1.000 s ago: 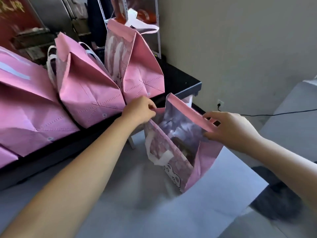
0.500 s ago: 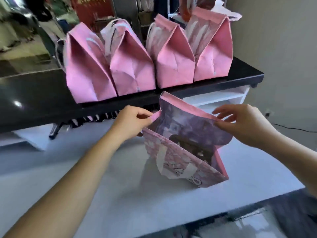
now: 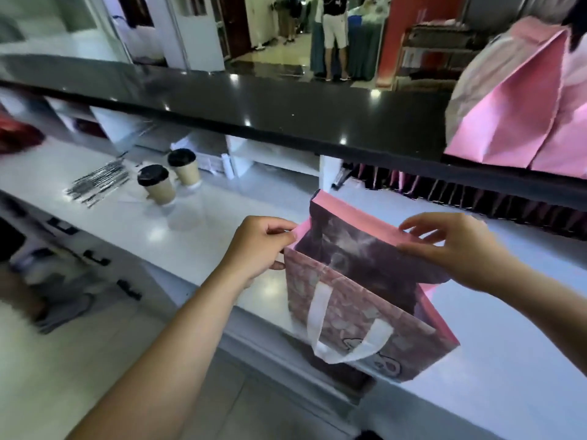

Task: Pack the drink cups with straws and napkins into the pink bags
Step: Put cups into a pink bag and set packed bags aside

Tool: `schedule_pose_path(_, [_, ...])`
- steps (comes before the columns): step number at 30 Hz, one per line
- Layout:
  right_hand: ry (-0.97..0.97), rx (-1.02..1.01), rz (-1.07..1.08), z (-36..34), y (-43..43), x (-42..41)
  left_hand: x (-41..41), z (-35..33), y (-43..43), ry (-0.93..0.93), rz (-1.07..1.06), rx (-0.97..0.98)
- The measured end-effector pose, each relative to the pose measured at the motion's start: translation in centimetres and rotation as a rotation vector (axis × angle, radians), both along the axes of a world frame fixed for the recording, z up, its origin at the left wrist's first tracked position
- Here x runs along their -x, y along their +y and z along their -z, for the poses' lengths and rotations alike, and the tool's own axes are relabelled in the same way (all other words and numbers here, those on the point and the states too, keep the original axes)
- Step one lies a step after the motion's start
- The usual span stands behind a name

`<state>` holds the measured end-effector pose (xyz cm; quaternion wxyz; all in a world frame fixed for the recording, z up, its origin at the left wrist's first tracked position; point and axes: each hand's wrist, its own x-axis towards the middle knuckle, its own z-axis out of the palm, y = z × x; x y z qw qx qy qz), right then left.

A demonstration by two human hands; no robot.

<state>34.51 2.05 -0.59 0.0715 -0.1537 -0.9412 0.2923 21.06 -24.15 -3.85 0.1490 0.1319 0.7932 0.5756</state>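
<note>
Bag [image 3: 349, 300]: likely light, floppy; best gripped at the rim.
Left hand [image 3: 257, 249]: pinches bag's left rim.
Right hand [image 3: 454, 246]: pinches right rim.

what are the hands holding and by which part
Both hold the open pink bag by its top rim: the left hand pinches the rim's left end, the right hand pinches the far edge near its right end.

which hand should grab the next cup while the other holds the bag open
Left, probably. The lidded cups stand left of the pink bag, nearer the left hand; the right hand pinches the rim's other end and can steady it.
</note>
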Motion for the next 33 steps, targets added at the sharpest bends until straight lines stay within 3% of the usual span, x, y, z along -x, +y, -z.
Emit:
schedule_pose_path(8, [0.065, -0.093, -0.117, 0.8, -9.1, 15.1, 9.6, 0.5, -10.7, -0.021, -0.19, -0.055])
schedule_pose_path(22, [0.007, -0.14, -0.052, -0.1, -18.5, 39.5, 32.4, -0.5, -19.7, -0.069, -0.133, -0.044])
schedule_pose_path(33, [-0.057, -0.339, 0.217, 0.0, -25.2, 46.2, 42.2, 0.7, -23.6, 0.018, 0.281, -0.031])
